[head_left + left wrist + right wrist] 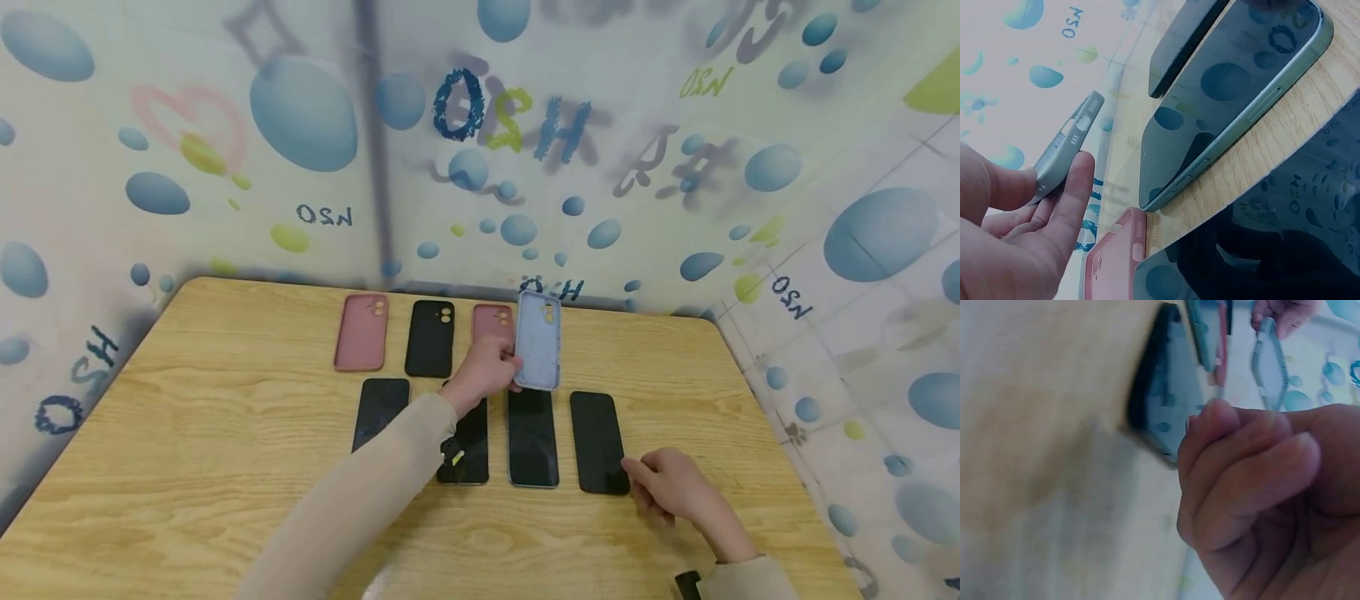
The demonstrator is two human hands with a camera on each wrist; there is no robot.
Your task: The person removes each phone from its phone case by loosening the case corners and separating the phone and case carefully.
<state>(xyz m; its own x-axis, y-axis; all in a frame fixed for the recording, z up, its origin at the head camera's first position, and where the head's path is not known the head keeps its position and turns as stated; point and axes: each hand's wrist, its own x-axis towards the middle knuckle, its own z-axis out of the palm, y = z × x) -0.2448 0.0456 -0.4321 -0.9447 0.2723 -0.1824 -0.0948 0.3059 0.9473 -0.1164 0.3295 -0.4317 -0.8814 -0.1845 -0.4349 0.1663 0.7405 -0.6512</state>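
My left hand (pixel 487 367) pinches a light blue phone case (pixel 538 342) by its lower left edge and holds it up above the table. In the left wrist view the case (pixel 1067 147) is seen edge-on, between thumb and fingers. My right hand (pixel 671 483) is beside the lower right edge of the rightmost black phone (pixel 600 442), its fingers loosely curled. In the right wrist view those fingers (pixel 1254 481) partly cover the phone (pixel 1169 394); whether they touch it I cannot tell.
Left of that phone lie more dark phones (pixel 533 442) in a row, one partly under my left sleeve (pixel 360 492). Behind them are a pink case (pixel 362 333), a black case (pixel 431 337) and another pink case (pixel 491 321). A patterned curtain (pixel 465 208) hangs behind the wooden table (pixel 225 400).
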